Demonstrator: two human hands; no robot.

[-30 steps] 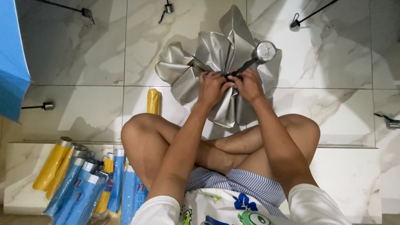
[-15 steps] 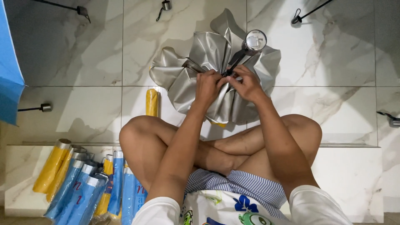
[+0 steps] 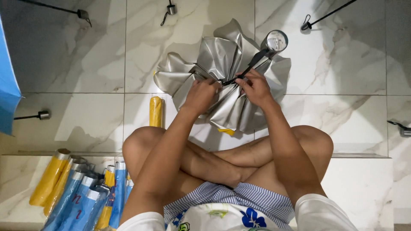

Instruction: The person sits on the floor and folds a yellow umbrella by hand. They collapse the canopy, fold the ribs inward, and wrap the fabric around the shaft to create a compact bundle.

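A collapsed umbrella with a silver inner canopy (image 3: 222, 60) lies on the marble floor in front of my crossed legs. My left hand (image 3: 201, 95) grips the bunched fabric and ribs at its left. My right hand (image 3: 255, 87) pinches the black shaft near the middle, just right of the left hand. The shaft runs up to the right and ends in a round silver handle cap (image 3: 276, 41). A bit of yellow outer fabric (image 3: 226, 131) shows under the canopy's near edge.
A rolled yellow umbrella (image 3: 156, 111) lies left of the silver one. Several folded blue and yellow umbrellas (image 3: 81, 192) are piled at lower left. An open blue umbrella's edge (image 3: 7, 92) is at far left. Other umbrella handles (image 3: 40, 114) and shafts (image 3: 325, 16) lie around the floor.
The silver umbrella and both hands have shifted slightly up and left in view; the handle cap has risen and the shaft now tilts more steeply. Both hands keep hold.
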